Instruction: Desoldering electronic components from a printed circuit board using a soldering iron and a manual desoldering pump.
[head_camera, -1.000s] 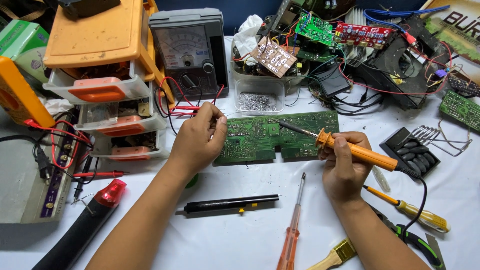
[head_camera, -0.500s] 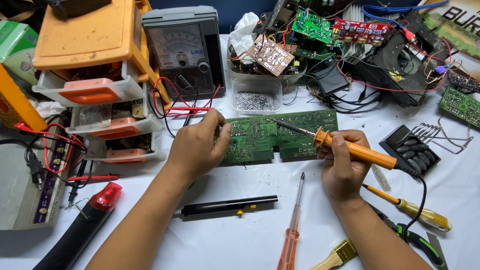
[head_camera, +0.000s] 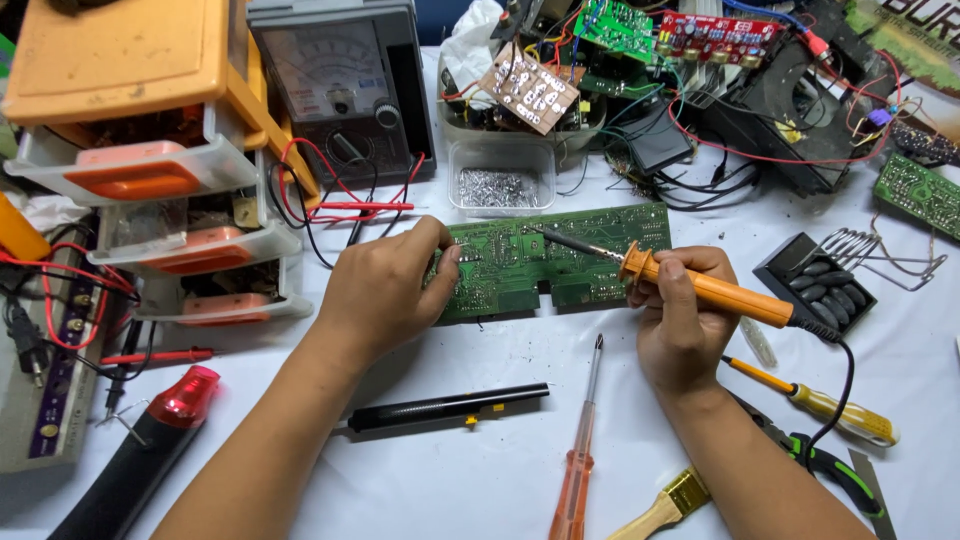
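A long green circuit board (head_camera: 560, 262) lies flat on the white table. My left hand (head_camera: 385, 290) rests on its left end, fingers pinched together over the board; whether they hold something thin I cannot tell. My right hand (head_camera: 680, 320) grips an orange-handled soldering iron (head_camera: 700, 288), its dark tip touching the board's upper middle. The iron's black cord runs off to the right.
A black desoldering pump (head_camera: 440, 408) and an orange screwdriver (head_camera: 575, 470) lie near the front. A red-capped black tool (head_camera: 150, 450), an orange drawer organiser (head_camera: 150, 170), an analog meter (head_camera: 335, 80), a clear tub of solder bits (head_camera: 500, 180), loose boards, wires, a brush and pliers crowd the edges.
My left hand has settled lower onto the board's left end. The view has shifted slightly; the iron's tip stays on the board.
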